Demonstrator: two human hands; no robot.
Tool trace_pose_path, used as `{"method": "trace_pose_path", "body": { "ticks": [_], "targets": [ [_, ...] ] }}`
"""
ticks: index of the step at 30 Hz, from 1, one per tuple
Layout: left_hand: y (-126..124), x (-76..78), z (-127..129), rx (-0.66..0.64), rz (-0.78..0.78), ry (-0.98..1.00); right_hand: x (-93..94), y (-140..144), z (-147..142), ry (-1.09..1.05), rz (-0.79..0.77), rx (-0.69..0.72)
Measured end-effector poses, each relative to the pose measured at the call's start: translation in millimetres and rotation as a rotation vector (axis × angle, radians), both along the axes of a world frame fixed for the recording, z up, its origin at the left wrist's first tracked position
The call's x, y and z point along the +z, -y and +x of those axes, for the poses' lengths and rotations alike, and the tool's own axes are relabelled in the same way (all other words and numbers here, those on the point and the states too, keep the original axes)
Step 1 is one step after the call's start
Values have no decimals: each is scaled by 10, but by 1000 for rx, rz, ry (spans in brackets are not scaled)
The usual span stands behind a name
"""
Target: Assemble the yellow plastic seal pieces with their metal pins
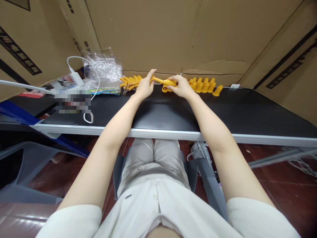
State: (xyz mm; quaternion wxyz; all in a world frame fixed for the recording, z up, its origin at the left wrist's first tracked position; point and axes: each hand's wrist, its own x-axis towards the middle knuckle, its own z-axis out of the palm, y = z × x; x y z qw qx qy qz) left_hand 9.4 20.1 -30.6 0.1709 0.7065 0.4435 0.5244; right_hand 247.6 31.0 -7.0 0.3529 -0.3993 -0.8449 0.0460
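Both hands meet at the far edge of a black table point(173, 112) and hold one yellow plastic piece point(163, 81) between them. My left hand point(145, 86) pinches its thin left end with thumb and forefinger. My right hand point(181, 86) grips its thicker right end. Just behind my left hand lies a pile of assembled yellow pieces point(129, 82) with small metal chains. To the right of my right hand stands a row of several short yellow caps point(204, 85). A yellow ring-shaped bit point(164, 89) rests on the table under the held piece.
A crumpled clear plastic bag point(104, 71) sits at the back left, beside a white charger and cable point(76, 77). Cardboard walls point(158, 33) close off the back and sides. A grey plastic chair point(27, 172) stands on the floor at left.
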Motion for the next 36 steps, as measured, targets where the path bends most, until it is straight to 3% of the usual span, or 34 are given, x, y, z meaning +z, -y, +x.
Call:
{"method": "trace_pose_path", "body": {
  "ticks": [4,13,17,23,29,36],
  "targets": [
    [9,-37,-79,38,27,-206,35,18,36,28,-5,3],
    [70,-30,-93,70,-28,-339,77,-107,254,-107,-154,34],
    [178,44,-77,98,-13,-436,153,-105,345,-222,-214,75],
    [410,236,11,273,-22,-592,179,-16,311,-351,-301,110],
    [449,270,29,326,6,-587,170,73,209,-445,-420,113],
    [358,205,-19,272,49,-523,271,196,218,-467,-504,154]
  ]
}}
